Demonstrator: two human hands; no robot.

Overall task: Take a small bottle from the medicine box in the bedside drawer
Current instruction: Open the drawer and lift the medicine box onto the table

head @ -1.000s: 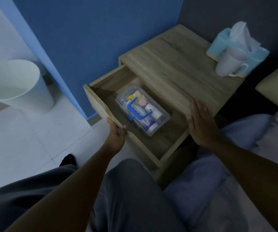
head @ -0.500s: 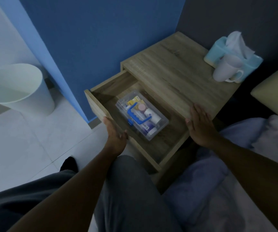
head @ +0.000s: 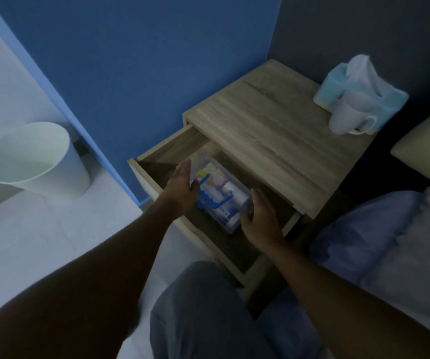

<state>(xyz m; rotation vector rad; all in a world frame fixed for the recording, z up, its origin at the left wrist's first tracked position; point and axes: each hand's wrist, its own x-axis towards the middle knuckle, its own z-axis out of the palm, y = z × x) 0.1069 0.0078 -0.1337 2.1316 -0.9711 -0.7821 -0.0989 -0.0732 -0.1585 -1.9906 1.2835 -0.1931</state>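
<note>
The drawer (head: 167, 151) stands open, with the clear medicine box (head: 224, 193) lying inside it. My left hand (head: 183, 187) is at the box's left side and my right hand (head: 260, 218) at its right end, both with fingers spread. A blue handle (head: 212, 202) crosses the box's lid, bottles showing beneath.

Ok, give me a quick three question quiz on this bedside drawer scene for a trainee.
1. True or false: the medicine box lies inside the open drawer.
2. What colour is the box's handle? A red, B blue, C green.
3. Which object stands right in front of the tissue box on the nightstand top?

Key: 1 true. 2 B. 3 the white mug. Note: the left hand and right hand flank the box, both open.
</note>
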